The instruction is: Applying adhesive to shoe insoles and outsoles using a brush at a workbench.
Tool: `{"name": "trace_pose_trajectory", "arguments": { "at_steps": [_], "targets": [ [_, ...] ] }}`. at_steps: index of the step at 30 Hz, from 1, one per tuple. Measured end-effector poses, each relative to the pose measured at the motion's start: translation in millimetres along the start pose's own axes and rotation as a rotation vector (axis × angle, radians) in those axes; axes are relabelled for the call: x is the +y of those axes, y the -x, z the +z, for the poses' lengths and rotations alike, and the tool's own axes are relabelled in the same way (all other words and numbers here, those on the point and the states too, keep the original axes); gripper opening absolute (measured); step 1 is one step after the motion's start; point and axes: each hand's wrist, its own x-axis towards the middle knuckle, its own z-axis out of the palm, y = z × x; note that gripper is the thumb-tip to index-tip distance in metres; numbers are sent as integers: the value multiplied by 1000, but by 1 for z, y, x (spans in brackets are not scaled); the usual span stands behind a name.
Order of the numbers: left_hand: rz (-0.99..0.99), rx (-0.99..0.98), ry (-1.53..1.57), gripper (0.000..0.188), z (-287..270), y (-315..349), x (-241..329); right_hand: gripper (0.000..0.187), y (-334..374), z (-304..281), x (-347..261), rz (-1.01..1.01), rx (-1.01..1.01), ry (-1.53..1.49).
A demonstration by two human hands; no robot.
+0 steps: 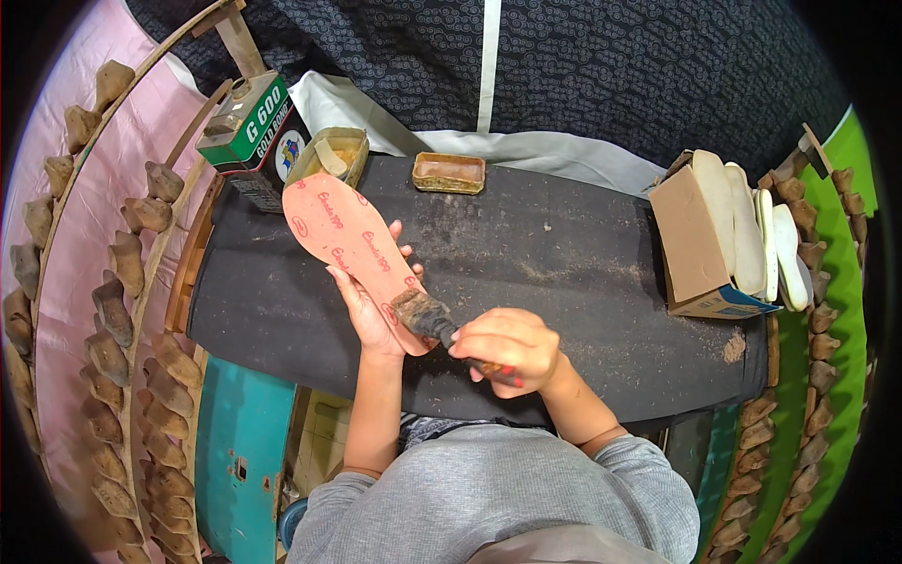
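Note:
My left hand [374, 315] holds a pinkish-orange shoe insole [343, 235] from beneath, thumb along its near edge and fingertips showing past the other edge. The insole carries red printing and slants from upper left down toward my body. In my right hand [512, 350], the fingers are wrapped round the handle of a brush [423, 315] with a dark, crusted head. Its bristles rest against the insole near the narrower heel end. Part of the handle, with red on it, sticks out below my right fist.
A dark cloth-covered table [564, 254] bears scattered crumbs. At the back left stand a green-and-black can [249, 141] and a tub [352, 160] with a flat spreader. A small rectangular tray [449, 173] lies behind. A box [691, 240] of white soles stands right. Wooden shoe lasts [113, 305] line side racks.

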Motion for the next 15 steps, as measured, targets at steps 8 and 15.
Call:
{"name": "trace_pose_trajectory", "arguments": {
  "at_steps": [8,15],
  "targets": [
    [82,22,-134,82,-2,-15,16,25,4,3,-4,-21,-104,-60],
    [92,-68,-53,77,3,-10,13,25,-7,8,-6,-58,-7,-68]
  ]
}}
